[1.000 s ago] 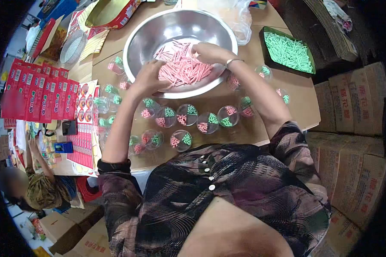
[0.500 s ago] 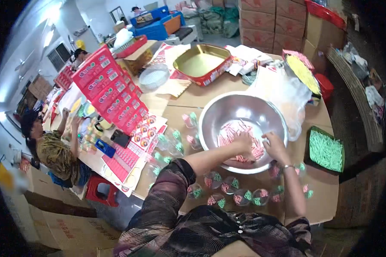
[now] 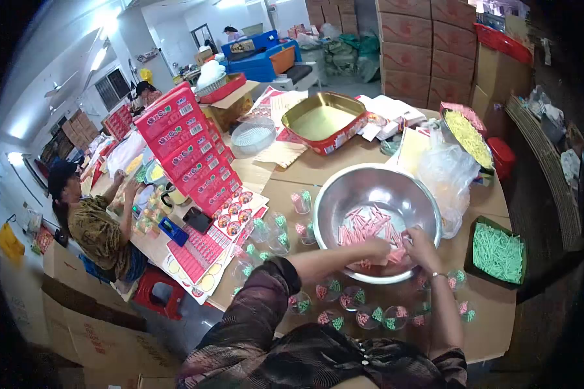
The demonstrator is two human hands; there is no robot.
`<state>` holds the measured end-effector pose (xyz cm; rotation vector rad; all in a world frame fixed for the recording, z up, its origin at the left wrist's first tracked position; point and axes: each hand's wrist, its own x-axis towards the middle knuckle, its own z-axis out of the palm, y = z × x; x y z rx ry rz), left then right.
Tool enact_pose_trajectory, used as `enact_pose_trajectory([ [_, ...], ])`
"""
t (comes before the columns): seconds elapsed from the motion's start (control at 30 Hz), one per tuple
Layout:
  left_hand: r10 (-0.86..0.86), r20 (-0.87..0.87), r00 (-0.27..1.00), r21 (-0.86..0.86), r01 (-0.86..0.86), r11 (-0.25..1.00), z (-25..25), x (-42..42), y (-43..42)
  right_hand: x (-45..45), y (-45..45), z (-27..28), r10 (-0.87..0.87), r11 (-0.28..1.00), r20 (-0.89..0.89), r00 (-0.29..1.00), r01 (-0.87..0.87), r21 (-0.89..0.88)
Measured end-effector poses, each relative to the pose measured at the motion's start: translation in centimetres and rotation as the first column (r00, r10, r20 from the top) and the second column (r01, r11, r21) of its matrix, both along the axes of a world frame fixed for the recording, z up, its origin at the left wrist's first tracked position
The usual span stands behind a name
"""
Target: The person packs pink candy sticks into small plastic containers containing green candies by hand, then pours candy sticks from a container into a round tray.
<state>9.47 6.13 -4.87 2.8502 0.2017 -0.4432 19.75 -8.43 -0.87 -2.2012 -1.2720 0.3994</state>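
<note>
A large steel bowl (image 3: 328, 194) on the table holds a loose heap of thin pink sticks (image 3: 362, 227). My left hand (image 3: 374, 249) is low inside the bowl, its fingers closed round some pink sticks and slightly blurred. Facing it at the bowl's right side, my right hand (image 3: 423, 249) has bent fingers pinching pink sticks, with a bracelet at its wrist. Between the two hands, the sticks form a small bunch. Small clear cups (image 3: 352, 297) containing pink and green sticks stand in front of the bowl, partly under my forearms.
A dark tray of green sticks (image 3: 498, 253) lies at right. Behind the bowl are a gold-lined red tray (image 3: 324, 123) and a plastic bag (image 3: 442, 175). Stacked red boxes (image 3: 188, 149), a phone (image 3: 198, 220) and more cups (image 3: 278, 236) are left. Another person (image 3: 100, 227) sits at far left.
My hands have come closer together at the bowl's near right side. The left hand moved right and down; the right hand's fingers have closed on pink sticks. The view has shifted slightly.
</note>
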Motion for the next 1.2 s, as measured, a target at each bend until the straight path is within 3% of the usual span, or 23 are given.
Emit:
enact_pose_trajectory([
  [0.03,0.041,0.037,0.998,-0.108,-0.037,0.993,-0.2,-0.1,0.8,0.9,0.2,-2.0,-0.036,0.999,-0.009,0.999,0.036,0.032],
  [0.1,0.096,0.051,0.994,-0.360,-0.071,0.930,-0.3,-0.1,2.6,0.5,0.1,-0.6,-0.025,0.983,-0.054,0.998,0.034,0.183],
  [0.17,0.162,-0.044,0.986,-0.621,-0.154,0.768,1.4,-1.0,4.1,1.0,0.6,-0.3,-0.025,0.980,-0.262,0.965,0.076,0.185],
  [0.2,0.228,-0.112,0.967,-0.699,-0.240,0.673,5.7,-2.4,2.8,1.2,0.8,-0.9,0.040,0.932,-0.310,0.950,0.076,0.353],
  [0.23,0.284,-0.093,0.954,-0.733,-0.259,0.629,5.8,-3.0,2.8,0.9,1.1,-0.7,0.086,0.900,-0.436,0.896,0.118,0.419],
  [0.27,0.312,-0.008,0.950,-0.792,-0.196,0.578,5.4,-3.3,2.7,0.4,1.1,0.1,0.080,0.895,-0.415,0.906,0.118,0.430],
  [0.33,0.278,0.018,0.961,-0.800,-0.152,0.580,5.6,-3.8,2.4,-1.3,1.4,1.7,0.049,0.889,-0.419,0.906,0.152,0.433],
  [0.47,0.299,0.058,0.953,-0.834,-0.118,0.538,5.7,-4.4,0.8,-2.4,2.5,1.7,0.132,0.862,-0.295,0.946,0.037,0.505],
  [0.57,0.217,-0.015,0.976,-0.821,-0.136,0.554,5.5,-4.1,1.0,-2.2,2.7,1.7,0.108,0.938,-0.146,0.983,-0.053,0.342],
  [0.6,0.231,-0.004,0.973,-0.816,-0.136,0.562,5.4,-4.2,1.1,-2.4,2.7,1.6,0.123,0.933,-0.136,0.983,-0.068,0.352],
  [0.67,0.307,-0.106,0.946,-0.873,-0.236,0.426,5.0,-4.4,1.0,-2.7,2.6,1.0,0.179,0.879,-0.294,0.939,-0.019,0.476],
  [0.7,0.272,-0.132,0.953,-0.866,-0.244,0.437,4.1,-4.1,1.5,-2.3,2.8,0.3,0.174,0.904,-0.286,0.942,-0.038,0.425],
  [0.77,0.221,-0.111,0.969,-0.719,-0.232,0.656,5.2,-4.1,1.1,-3.6,2.9,1.7,0.104,0.897,-0.158,0.982,-0.024,0.441],
  [0.8,0.215,-0.072,0.974,-0.795,-0.186,0.577,3.8,-4.0,1.2,-4.3,2.9,2.5,0.044,0.896,-0.089,0.995,0.001,0.444],
  [0.83,0.201,-0.078,0.976,-0.810,-0.180,0.558,3.7,-3.7,1.0,-4.3,3.5,3.0,0.014,0.947,-0.121,0.993,0.026,0.319],
  [0.9,0.281,-0.056,0.958,-0.852,-0.193,0.487,5.3,-4.3,0.3,-4.3,3.7,1.9,0.038,0.863,0.063,0.997,-0.065,0.501],
  [1.0,0.325,-0.047,0.944,-0.943,-0.150,0.298,3.6,-4.4,0.8,-5.2,3.7,3.3,0.038,0.851,0.037,0.999,-0.052,0.522],
  [1.13,0.317,0.033,0.948,-0.840,-0.145,0.522,4.8,-5.1,1.4,-5.3,4.3,2.7,-0.044,0.814,0.018,0.999,0.026,0.580],
  [1.17,0.344,0.176,0.922,-0.804,-0.067,0.591,3.7,-5.3,1.5,-4.9,4.3,2.1,-0.085,0.816,0.028,0.996,0.053,0.576],
  [1.2,0.296,0.336,0.894,-0.651,-0.006,0.759,3.7,-5.3,1.7,-4.9,4.1,2.5,-0.123,0.816,0.002,0.992,0.100,0.569],
])
